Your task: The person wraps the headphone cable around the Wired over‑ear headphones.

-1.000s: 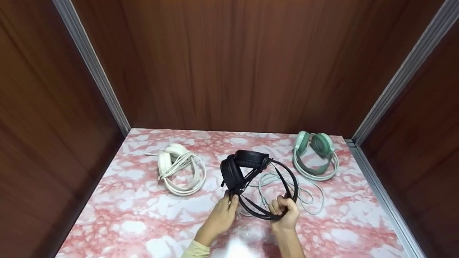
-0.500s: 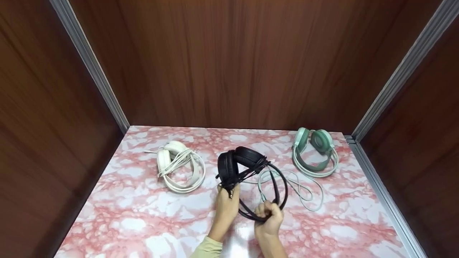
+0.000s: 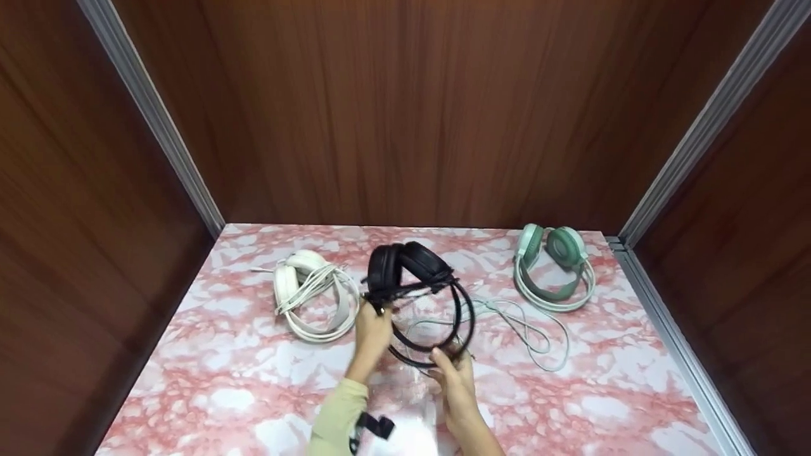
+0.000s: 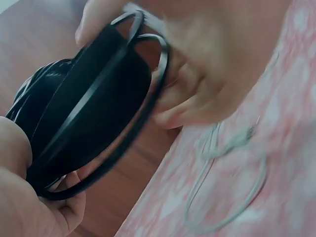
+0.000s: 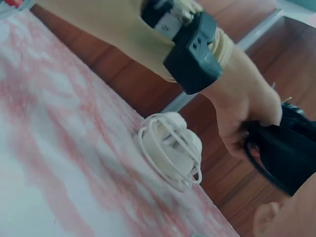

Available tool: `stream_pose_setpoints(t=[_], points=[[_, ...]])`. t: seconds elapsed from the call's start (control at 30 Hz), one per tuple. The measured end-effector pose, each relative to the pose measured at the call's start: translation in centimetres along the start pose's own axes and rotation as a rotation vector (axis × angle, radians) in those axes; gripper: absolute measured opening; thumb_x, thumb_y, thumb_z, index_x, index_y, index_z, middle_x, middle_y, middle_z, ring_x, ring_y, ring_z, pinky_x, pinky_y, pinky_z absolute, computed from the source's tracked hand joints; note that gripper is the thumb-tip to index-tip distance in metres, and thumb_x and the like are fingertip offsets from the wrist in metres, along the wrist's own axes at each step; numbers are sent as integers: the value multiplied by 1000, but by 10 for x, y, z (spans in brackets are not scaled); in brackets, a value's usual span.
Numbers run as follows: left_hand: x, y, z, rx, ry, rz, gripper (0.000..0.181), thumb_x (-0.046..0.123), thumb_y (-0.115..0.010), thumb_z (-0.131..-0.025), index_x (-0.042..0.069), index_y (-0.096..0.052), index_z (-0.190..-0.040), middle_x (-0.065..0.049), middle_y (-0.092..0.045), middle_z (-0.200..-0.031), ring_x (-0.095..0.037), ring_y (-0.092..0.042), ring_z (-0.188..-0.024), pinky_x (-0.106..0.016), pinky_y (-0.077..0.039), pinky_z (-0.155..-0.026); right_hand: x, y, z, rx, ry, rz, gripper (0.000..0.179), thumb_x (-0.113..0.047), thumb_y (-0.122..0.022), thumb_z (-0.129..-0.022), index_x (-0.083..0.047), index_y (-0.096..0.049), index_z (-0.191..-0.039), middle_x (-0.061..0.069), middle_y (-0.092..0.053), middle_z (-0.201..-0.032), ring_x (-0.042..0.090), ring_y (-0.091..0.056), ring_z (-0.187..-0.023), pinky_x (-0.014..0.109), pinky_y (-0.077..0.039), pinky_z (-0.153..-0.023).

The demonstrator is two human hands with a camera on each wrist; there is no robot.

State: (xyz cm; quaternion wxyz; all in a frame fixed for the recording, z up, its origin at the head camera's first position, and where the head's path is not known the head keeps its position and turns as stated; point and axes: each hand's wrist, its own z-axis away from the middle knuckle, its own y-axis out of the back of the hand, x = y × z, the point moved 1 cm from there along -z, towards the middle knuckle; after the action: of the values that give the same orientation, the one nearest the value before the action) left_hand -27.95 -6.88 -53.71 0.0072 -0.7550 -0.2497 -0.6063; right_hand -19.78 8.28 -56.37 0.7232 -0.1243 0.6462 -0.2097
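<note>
A pair of black headphones (image 3: 384, 268), its cable bundled across the ear cups, is held above the table in the head view. My left hand (image 3: 374, 330) grips it by the left end of the band, just below an ear cup. At the near curve of the headband, my right hand (image 3: 457, 381) has its thumb over the band and its fingers behind. In the left wrist view the black band (image 4: 89, 103) stretches between both hands, the right one blurred. White headphones (image 3: 312, 294) lie close to the left of my left hand.
Green headphones (image 3: 566, 247) lie at the back right of the pink marbled table (image 3: 241, 405). Their pale cable (image 3: 538, 348) trails loosely behind and right of my right hand. Brown wood-look panels (image 3: 405, 114) wall the back and both sides.
Both hands have carried the black headphones leftward and slightly away from me, turning the ear cups toward the back. My right hand's curled grip has loosened, its thumb now lying across the band.
</note>
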Motion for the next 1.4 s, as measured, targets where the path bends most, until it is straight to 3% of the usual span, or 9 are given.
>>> stream_pose_setpoints(t=[0.1, 0.27, 0.33, 0.5, 0.63, 0.77, 0.93, 1.23, 1.4], points=[[-9, -1, -28, 7, 4, -41, 15, 5, -61, -91, -6, -63, -101, -18, -58, -105, -39, -61, -98, -49, -48, -84, 1, 6, 4, -138, -112, 122, 37, -15, -58, -95, 1, -40, -123, 8, -52, -109, 18, -57, -90, 34, -48, -80], [-25, -15, -73, 19, 111, -79, 30, 11, -59, -93, -10, -55, -112, -26, -61, -108, -43, -58, -106, -50, -44, -90, 5, 8, 16, -380, -230, 254, 12, -16, -58, -94, -5, -55, -99, 4, -61, -89, 15, -59, -72, 26, -47, -67], [-31, -22, -86, 26, 172, -92, 33, 14, -57, -94, -9, -52, -117, -27, -62, -106, -43, -59, -105, -50, -44, -89, 6, 6, 19, -426, -229, 294, 10, -17, -58, -95, -8, -56, -94, 4, -61, -84, 14, -58, -68, 24, -47, -64], [-48, -43, -108, 36, 314, -144, 38, 21, -55, -96, -4, -48, -122, -27, -63, -105, -42, -59, -103, -50, -45, -87, 7, 3, 27, -442, -226, 333, 10, -15, -56, -96, -8, -55, -90, 3, -60, -77, 12, -56, -62, 22, -46, -59], [-64, -55, -118, 46, 369, -150, 41, 21, -53, -96, -7, -47, -126, -27, -63, -111, -42, -58, -107, -47, -44, -90, 10, 7, 34, -472, -252, 350, 11, -12, -52, -98, -9, -55, -87, 2, -60, -75, 11, -56, -59, 22, -45, -56], [-77, -57, -126, 77, 426, -140, 36, 16, -52, -95, -9, -50, -121, -26, -63, -109, -41, -59, -104, -46, -45, -90, 12, 14, 37, -490, -269, 362, 13, -12, -50, -99, -9, -55, -87, 2, -60, -76, 10, -57, -59, 22, -46, -57], [-86, -57, -136, 133, 432, -100, 38, 5, -51, -90, -10, -46, -125, -28, -59, -113, -42, -55, -109, -45, -41, -97, 10, 21, 36, -500, -260, 358, 14, -16, -51, -99, -9, -55, -87, 2, -60, -77, 9, -57, -60, 21, -46, -57], [-83, -62, -132, 69, 539, -204, 47, 23, -57, -93, -10, -47, -125, -29, -58, -116, -43, -54, -111, -47, -41, -96, 12, 25, 38, -502, -301, 346, 15, -17, -50, -100, -8, -55, -89, 1, -59, -77, 8, -55, -58, 21, -46, -55], [-73, -57, -126, 75, 569, -166, 50, 18, -59, -88, -12, -43, -125, -31, -50, -120, -44, -49, -113, -48, -39, -98, 13, 24, 39, -496, -301, 332, 15, -17, -50, -100, -8, -55, -88, 1, -59, -76, 7, -54, -56, 19, -46, -54]])
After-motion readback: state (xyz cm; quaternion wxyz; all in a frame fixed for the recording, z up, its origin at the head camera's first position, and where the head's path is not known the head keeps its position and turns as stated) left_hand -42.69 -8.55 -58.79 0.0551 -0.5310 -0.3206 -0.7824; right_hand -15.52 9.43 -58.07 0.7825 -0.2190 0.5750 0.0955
